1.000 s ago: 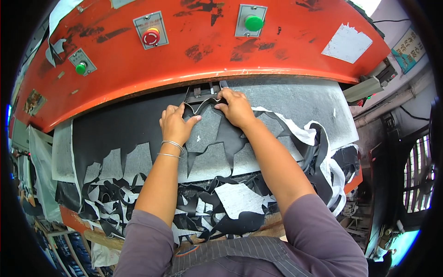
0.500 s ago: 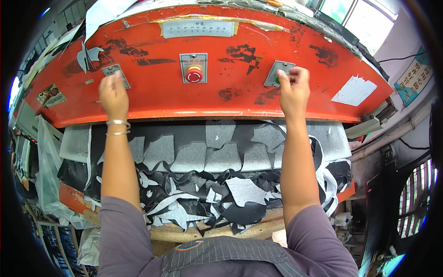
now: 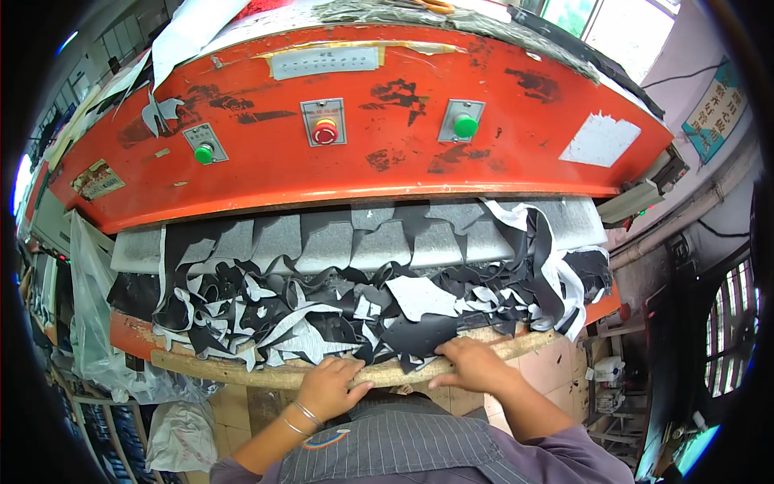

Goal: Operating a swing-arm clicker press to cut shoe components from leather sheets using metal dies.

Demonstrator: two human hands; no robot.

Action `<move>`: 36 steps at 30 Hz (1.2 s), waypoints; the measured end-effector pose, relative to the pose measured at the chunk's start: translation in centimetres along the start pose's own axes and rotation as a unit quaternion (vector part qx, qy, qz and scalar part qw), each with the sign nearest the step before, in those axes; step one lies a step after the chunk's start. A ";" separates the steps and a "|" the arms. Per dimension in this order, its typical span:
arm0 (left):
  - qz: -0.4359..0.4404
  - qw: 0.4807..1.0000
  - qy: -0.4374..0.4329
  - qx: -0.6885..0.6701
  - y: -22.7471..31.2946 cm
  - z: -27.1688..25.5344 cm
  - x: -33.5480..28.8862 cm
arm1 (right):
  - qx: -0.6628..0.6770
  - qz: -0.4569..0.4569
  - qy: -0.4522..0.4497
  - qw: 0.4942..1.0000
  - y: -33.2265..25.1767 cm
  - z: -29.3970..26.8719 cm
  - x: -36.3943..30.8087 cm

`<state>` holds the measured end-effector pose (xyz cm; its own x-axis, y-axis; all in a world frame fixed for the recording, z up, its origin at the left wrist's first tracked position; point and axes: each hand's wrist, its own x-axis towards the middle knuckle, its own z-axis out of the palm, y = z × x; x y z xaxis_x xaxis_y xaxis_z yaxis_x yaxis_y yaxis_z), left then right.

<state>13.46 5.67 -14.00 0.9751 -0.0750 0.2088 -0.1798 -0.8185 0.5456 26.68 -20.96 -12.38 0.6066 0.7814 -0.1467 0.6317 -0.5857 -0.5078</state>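
Note:
My left hand (image 3: 329, 389) rests on the wooden rail (image 3: 242, 374) along the front of a red press, its fingers over the top and thumb apart. To its right, my right hand (image 3: 477, 367) lies on the same rail, fingers stretched toward the dark scraps. Neither hand holds anything I can see. Just beyond lies a tangled heap of black and white sheet offcuts (image 3: 306, 332), with a larger white piece (image 3: 421, 298) on top. Behind it, a grey-white pad (image 3: 387, 244) bears cut black sheet with shaped gaps, partly under the press's red beam (image 3: 266, 173).
On the red beam sit a left green button (image 3: 204, 153), a red stop button (image 3: 324, 131) and a right green button (image 3: 465, 126). A clear plastic bag (image 3: 90, 302) hangs at the left, above a white sack (image 3: 179, 436). Shelves stand at the lower right.
Both hands have left the two green buttons and come down to the wooden rail. The buttons now show uncovered. The view has shifted slightly.

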 end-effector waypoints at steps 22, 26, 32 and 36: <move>-0.109 0.991 0.074 -0.018 -9.3 -5.2 23.7 | -0.037 -0.234 0.369 0.899 9.0 -8.9 31.5; -0.161 0.976 0.053 0.136 -16.4 -2.3 28.3 | -0.162 -0.265 0.251 0.917 8.9 -9.9 39.0; -0.149 0.968 0.060 0.191 -16.2 -0.2 29.5 | 0.019 -0.367 0.255 0.894 11.3 -11.9 34.8; -0.189 0.963 0.005 0.192 -15.1 -1.1 28.1 | 0.256 -0.250 0.290 0.888 7.9 -13.7 24.1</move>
<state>43.44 16.51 -15.49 0.9597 0.2740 0.0630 0.2514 -0.9365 0.2446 52.91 -9.74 -8.26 0.5520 0.5866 0.5926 0.6807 0.0935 -0.7266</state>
